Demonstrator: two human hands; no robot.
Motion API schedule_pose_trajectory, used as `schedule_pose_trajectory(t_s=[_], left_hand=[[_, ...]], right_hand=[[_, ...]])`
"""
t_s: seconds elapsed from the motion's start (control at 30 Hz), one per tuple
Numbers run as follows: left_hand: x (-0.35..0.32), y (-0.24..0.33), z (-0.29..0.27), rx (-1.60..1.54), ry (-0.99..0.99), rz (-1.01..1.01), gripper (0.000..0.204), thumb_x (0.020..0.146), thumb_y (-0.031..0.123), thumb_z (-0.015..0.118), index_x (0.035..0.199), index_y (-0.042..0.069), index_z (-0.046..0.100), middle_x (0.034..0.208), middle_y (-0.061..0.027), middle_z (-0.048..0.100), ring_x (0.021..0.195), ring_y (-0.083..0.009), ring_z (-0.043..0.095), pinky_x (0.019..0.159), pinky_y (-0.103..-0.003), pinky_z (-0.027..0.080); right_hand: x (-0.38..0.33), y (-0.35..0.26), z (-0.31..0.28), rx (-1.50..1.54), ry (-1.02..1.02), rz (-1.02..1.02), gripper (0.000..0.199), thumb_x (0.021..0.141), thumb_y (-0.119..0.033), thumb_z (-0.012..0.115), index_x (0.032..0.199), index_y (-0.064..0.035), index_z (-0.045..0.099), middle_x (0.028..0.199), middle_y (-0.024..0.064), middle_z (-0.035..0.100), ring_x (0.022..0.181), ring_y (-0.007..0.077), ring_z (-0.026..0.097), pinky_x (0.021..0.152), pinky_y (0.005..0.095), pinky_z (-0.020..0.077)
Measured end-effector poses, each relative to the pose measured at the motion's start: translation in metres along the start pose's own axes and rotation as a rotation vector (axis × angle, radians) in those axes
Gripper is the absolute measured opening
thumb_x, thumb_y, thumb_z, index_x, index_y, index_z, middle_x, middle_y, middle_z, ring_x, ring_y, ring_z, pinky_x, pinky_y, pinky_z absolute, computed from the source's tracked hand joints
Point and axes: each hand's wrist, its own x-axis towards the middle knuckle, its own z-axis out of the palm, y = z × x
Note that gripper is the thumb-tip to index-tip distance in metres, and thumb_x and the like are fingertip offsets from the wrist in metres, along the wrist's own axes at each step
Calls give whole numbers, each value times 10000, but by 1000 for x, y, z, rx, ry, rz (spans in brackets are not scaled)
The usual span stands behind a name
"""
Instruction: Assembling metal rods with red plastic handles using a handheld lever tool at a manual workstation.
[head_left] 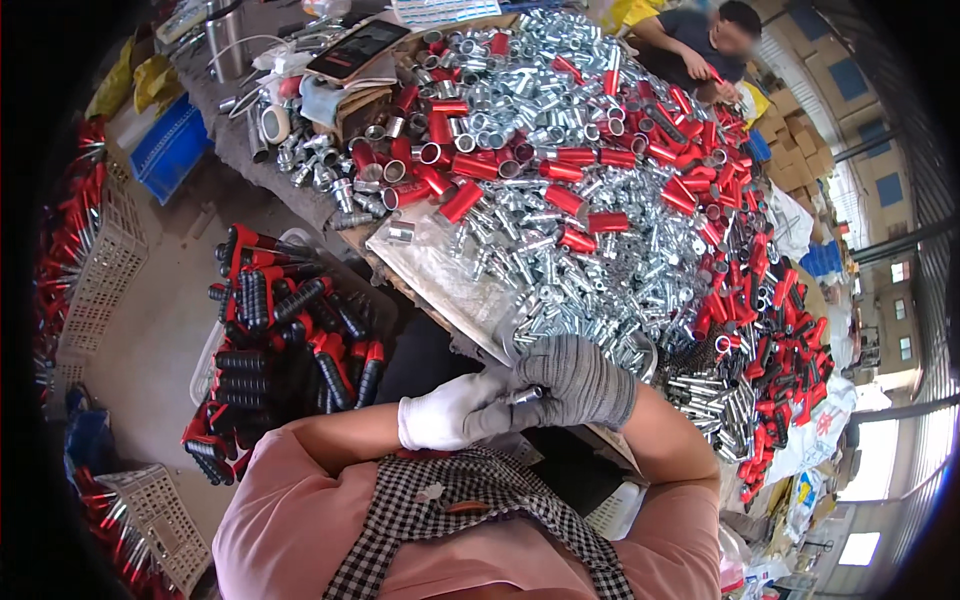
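My left hand (448, 411), in a white glove, meets my right hand (583, 385), in a grey knit glove, in front of my chest at the table's near edge. Both are closed, fingers bent together around a small silver metal fitting (525, 396) whose end shows between them. The rest of the fitting is hidden by the gloves. Just beyond my hands lies a large heap of small silver metal parts (575, 300). Red metal sleeves (607, 222) are scattered over it. Bright metal rods (712, 408) lie in a pile to the right of my right hand.
Black-and-red ribbed handles (255, 375) fill a bin at my left; more handles (795, 375) lie at right. A phone (358, 50) rests at the back left. A blue crate (170, 150) and white baskets (100, 265) stand on the floor. Another person (690, 45) works across the table.
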Motion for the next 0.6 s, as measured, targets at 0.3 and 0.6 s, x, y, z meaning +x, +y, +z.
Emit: schedule_pose_trajectory(t_s=[0.3, 0.6], left_hand=[[-7, 13, -11, 101, 135, -28, 454, 1012, 326, 508, 1348, 25, 453, 710, -152, 610, 635, -307, 644, 595, -387, 489], [-2, 11, -9, 107, 96, -55, 469, 1000, 337, 522, 1342, 24, 454, 926, -209, 644, 826, -377, 667, 729, -409, 518]], right_hand=[[59, 20, -60, -213, 199, 106, 368, 758, -192, 768, 1095, -79, 674, 779, 83, 671, 717, 281, 671, 662, 354, 543], [225, 106, -82, -887, 375, 396, 382, 918, -457, 554, 1182, -229, 708, 1435, 108, 487, 1330, 367, 413, 1133, 498, 310]])
